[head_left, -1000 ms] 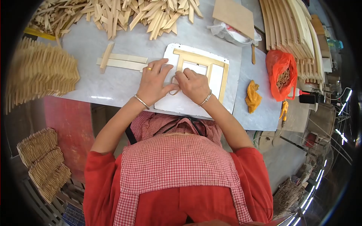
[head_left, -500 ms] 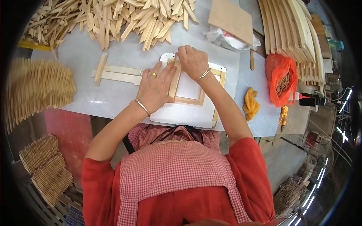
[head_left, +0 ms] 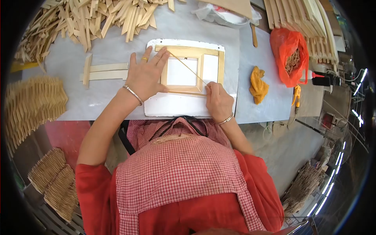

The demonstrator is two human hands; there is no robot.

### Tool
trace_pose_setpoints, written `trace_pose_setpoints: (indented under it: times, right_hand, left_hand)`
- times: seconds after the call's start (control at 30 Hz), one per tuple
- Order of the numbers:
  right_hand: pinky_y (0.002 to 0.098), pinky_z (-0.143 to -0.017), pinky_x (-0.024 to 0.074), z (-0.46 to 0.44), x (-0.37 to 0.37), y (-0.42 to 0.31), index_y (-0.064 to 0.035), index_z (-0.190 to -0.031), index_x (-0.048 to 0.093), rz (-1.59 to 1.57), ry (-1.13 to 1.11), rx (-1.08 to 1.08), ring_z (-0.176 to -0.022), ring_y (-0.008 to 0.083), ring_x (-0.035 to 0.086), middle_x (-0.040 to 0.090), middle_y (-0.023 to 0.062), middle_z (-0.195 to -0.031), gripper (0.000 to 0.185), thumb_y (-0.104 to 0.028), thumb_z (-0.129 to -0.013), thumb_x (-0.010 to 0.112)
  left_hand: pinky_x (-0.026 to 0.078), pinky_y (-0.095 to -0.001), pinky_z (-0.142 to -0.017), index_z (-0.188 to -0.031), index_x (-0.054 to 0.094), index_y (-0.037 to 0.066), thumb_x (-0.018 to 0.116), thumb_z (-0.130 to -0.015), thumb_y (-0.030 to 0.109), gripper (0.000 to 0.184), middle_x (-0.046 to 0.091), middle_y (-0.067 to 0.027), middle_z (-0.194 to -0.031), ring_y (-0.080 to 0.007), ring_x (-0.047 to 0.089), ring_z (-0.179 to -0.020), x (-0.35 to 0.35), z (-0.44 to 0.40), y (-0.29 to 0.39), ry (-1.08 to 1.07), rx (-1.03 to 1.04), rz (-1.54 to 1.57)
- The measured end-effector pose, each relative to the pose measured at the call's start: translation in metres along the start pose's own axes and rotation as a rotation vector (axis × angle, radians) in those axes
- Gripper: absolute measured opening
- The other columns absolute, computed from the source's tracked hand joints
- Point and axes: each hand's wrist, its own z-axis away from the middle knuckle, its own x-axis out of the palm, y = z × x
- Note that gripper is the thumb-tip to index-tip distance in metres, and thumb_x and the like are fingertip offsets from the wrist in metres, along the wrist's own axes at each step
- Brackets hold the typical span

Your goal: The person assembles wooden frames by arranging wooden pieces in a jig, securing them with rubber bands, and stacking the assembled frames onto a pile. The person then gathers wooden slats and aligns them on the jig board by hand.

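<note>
A small wooden frame (head_left: 200, 70) lies on a white board (head_left: 184, 107), inside an L-shaped wooden edging along the top and right. My left hand (head_left: 148, 75) is spread over the frame's left side, fingertips at its upper corner and thumb at the lower one. With fingers pinched, my right hand (head_left: 219, 102) holds a thin rubber band (head_left: 187, 66) near the frame's lower right corner. The band is stretched: one strand crosses the frame diagonally from the upper left, the other runs along its lower edge.
Loose wood strips (head_left: 98, 19) are heaped at the back left, and stacked pieces (head_left: 37, 103) stand at the left edge. Two pale strips (head_left: 107, 71) lie left of the board. On the right are a yellow cloth (head_left: 258, 85) and a red bag (head_left: 288, 51) of rubber bands.
My right hand has moved from the frame's upper left corner down and right, drawing the band out across the frame. My left hand stays on the left side. The whole view has shifted.
</note>
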Motion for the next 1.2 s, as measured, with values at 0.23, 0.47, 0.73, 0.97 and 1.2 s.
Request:
trace_pose_setpoints:
  times: [0.23,0.47,0.73,0.97,1.2]
  right_hand:
    - [0.0355,-0.044,0.0433,-0.031,0.020,-0.001,-0.0085,-0.086,0.054,0.022,0.099,0.088,-0.056,0.0257,0.058,0.058,0.0070,-0.071,0.008,-0.013,-0.087,0.061]
    - [0.0363,-0.045,0.0447,-0.066,0.034,0.004,-0.0073,-0.085,0.052,-0.005,0.129,0.122,-0.054,0.0282,0.058,0.059,0.0090,-0.072,0.009,-0.013,-0.087,0.059]
    - [0.0366,-0.049,0.0473,-0.090,0.041,0.008,-0.0066,-0.084,0.051,-0.037,0.135,0.183,-0.056,0.0301,0.058,0.059,0.0107,-0.073,0.008,-0.010,-0.087,0.058]
    - [0.0370,-0.050,0.0468,-0.049,0.008,-0.003,-0.0063,-0.087,0.054,-0.095,0.134,0.129,-0.059,0.0296,0.059,0.059,0.0105,-0.076,0.005,-0.007,-0.086,0.059]
    - [0.0361,-0.046,0.0428,-0.008,0.013,-0.011,-0.0077,-0.085,0.055,0.020,0.115,0.083,-0.056,0.0274,0.055,0.054,0.0083,-0.074,0.007,-0.009,-0.084,0.061]
  left_hand:
    - [0.026,-0.0584,-0.104,-0.144,0.033,0.013,0.083,-0.055,0.043,0.107,0.031,0.0011,-0.151,-0.0298,0.032,-0.136,-0.003,0.000,0.001,0.000,0.000,-0.010]
    - [0.027,-0.0579,-0.104,-0.143,0.035,0.012,0.083,-0.052,0.044,0.107,0.032,0.0004,-0.150,-0.0299,0.032,-0.135,0.000,-0.001,0.000,0.014,0.010,0.003]
    - [0.027,-0.0582,-0.104,-0.142,0.035,0.011,0.083,-0.052,0.043,0.107,0.033,-0.0004,-0.150,-0.0305,0.033,-0.135,0.002,0.002,-0.002,0.063,0.035,0.030]
    - [0.025,-0.0616,-0.103,-0.141,0.037,0.010,0.080,-0.059,0.047,0.099,0.035,-0.0017,-0.148,-0.0309,0.033,-0.135,0.001,0.000,-0.001,0.059,0.053,-0.015]
    - [0.026,-0.0596,-0.103,-0.143,0.034,0.012,0.083,-0.054,0.042,0.106,0.031,0.0014,-0.151,-0.0311,0.033,-0.134,-0.002,0.000,0.000,0.015,0.016,-0.019]
